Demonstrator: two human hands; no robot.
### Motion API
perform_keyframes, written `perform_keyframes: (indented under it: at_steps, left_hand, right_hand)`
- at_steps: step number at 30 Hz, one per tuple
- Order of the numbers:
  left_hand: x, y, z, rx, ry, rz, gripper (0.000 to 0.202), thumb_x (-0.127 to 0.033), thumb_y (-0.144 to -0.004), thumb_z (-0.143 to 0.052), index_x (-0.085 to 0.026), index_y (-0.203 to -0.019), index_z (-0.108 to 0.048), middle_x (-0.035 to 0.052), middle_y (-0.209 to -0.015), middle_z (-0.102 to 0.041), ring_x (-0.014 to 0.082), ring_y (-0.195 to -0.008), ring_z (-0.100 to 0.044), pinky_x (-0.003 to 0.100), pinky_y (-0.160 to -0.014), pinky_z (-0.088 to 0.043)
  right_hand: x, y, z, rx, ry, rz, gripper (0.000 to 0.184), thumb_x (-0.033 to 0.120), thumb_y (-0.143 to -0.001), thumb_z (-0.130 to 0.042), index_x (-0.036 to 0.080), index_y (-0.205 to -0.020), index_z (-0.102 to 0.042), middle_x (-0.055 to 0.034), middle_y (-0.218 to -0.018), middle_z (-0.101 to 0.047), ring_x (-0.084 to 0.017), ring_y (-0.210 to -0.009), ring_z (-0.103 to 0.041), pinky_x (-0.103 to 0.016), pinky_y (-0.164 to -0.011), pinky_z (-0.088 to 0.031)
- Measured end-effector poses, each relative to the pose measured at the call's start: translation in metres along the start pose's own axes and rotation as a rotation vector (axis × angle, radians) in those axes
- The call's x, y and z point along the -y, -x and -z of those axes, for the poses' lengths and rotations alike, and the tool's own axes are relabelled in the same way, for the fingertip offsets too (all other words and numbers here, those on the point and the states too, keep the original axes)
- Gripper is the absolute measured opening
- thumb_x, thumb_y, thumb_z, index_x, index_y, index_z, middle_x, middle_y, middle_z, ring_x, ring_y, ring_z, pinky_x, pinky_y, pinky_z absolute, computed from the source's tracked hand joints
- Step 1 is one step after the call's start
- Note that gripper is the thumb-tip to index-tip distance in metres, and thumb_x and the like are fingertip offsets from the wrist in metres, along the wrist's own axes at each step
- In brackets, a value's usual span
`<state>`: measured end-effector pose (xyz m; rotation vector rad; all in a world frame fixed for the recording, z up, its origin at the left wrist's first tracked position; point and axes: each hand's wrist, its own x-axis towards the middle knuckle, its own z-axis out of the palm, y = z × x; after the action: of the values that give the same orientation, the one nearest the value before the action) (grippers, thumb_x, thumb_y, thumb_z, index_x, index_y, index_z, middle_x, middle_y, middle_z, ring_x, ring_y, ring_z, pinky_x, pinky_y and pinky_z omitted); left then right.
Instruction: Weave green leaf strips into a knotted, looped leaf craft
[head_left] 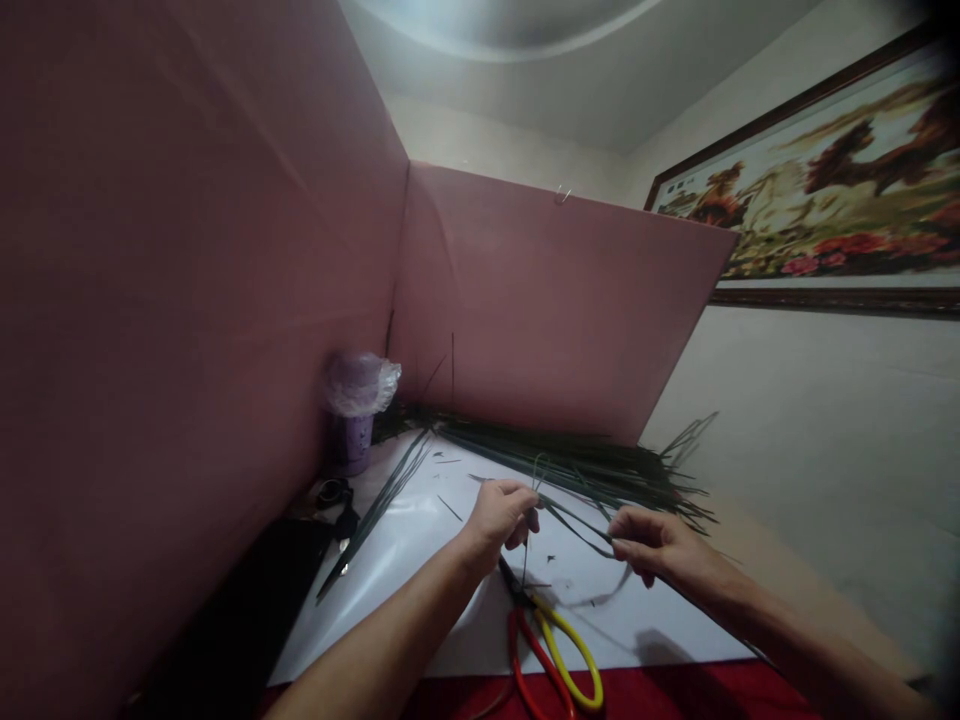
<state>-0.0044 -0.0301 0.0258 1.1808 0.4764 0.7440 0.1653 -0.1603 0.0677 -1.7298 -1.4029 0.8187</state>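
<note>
Long green grass-like strips (576, 520) stretch between my two hands above a white sheet. My left hand (504, 512) pinches them at one end, where thin loose tips stick up and hang down past the fingers. At the other end, my right hand (646, 543) has its thumb and fingers closed on the strips. Below the left hand lie scissors (553, 655) with one red and one yellow handle, their dark blades pointing away from me. Small green scraps are scattered on the sheet around them.
A heap of long green strips (570, 455) lies along the back of the white sheet (405, 590), with a smaller bundle (386, 500) at left. A purple cup (355, 440) topped with clear plastic stands by the pink panel (225, 300). Red cloth (675, 690) shows at the front.
</note>
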Motion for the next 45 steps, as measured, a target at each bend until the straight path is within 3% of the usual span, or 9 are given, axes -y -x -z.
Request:
perform_keyframes:
  at_steps: [10,17,24,28,35,45]
  left_hand:
    - [0.002,0.0,0.0,0.029,-0.019,0.009,0.011,-0.016,-0.065,-0.048,-0.013,-0.055,-0.052,-0.0014,-0.039,-0.051,0.0043,-0.023,-0.028,0.019,-0.028,-0.011]
    - [0.002,0.001,-0.001,0.051,-0.031,-0.006,0.012,-0.017,-0.065,-0.048,-0.014,-0.054,-0.05,-0.0013,-0.041,-0.052,0.0041,-0.023,-0.028,0.019,-0.028,-0.011]
    - [0.0,0.005,-0.004,0.06,-0.042,0.003,0.013,-0.015,-0.066,-0.047,-0.013,-0.054,-0.05,-0.002,-0.04,-0.051,0.0037,-0.023,-0.027,0.019,-0.028,-0.011]
    - [0.0,0.005,-0.003,0.064,-0.043,0.002,0.013,-0.015,-0.066,-0.048,-0.013,-0.053,-0.05,-0.0016,-0.04,-0.051,0.0037,-0.023,-0.027,0.019,-0.028,-0.011]
    - [0.0,0.006,-0.003,0.091,-0.047,0.0,0.013,-0.018,-0.067,-0.049,-0.013,-0.055,-0.051,-0.0017,-0.041,-0.051,0.0033,-0.023,-0.028,0.019,-0.029,-0.012]
    - [0.0,0.006,-0.005,0.17,0.01,0.072,0.012,-0.021,-0.065,-0.05,-0.014,-0.056,-0.05,0.0003,-0.042,-0.053,0.0043,-0.023,-0.029,0.019,-0.028,-0.01]
  right_hand:
    - [0.011,0.0,-0.006,0.098,-0.09,-0.034,0.024,0.035,-0.066,-0.067,0.014,-0.075,-0.058,0.0024,-0.061,-0.05,-0.008,-0.05,-0.041,-0.021,-0.045,-0.034]
    - [0.027,-0.007,-0.021,-0.035,0.015,-0.043,0.024,0.038,-0.062,-0.064,0.016,-0.064,-0.056,0.0026,-0.055,-0.048,-0.009,-0.051,-0.043,-0.021,-0.045,-0.035]
    - [0.017,-0.02,-0.021,-0.078,-0.047,-0.099,0.02,0.032,-0.056,-0.064,0.017,-0.065,-0.056,0.0024,-0.056,-0.051,-0.012,-0.053,-0.047,-0.023,-0.044,-0.038]
    - [0.022,-0.02,-0.021,-0.11,0.022,-0.002,0.014,0.027,-0.055,-0.064,0.015,-0.06,-0.059,0.0017,-0.056,-0.054,-0.011,-0.055,-0.046,-0.024,-0.052,-0.038]
    - [0.037,-0.018,-0.028,-0.02,-0.009,0.065,0.015,0.027,-0.058,-0.064,0.015,-0.067,-0.064,0.0006,-0.061,-0.059,-0.012,-0.059,-0.05,-0.024,-0.057,-0.037]
    - [0.035,-0.034,-0.038,-0.184,-0.001,0.207,0.016,0.033,-0.07,-0.061,0.016,-0.07,-0.058,0.0019,-0.058,-0.054,-0.011,-0.053,-0.047,-0.022,-0.048,-0.039]
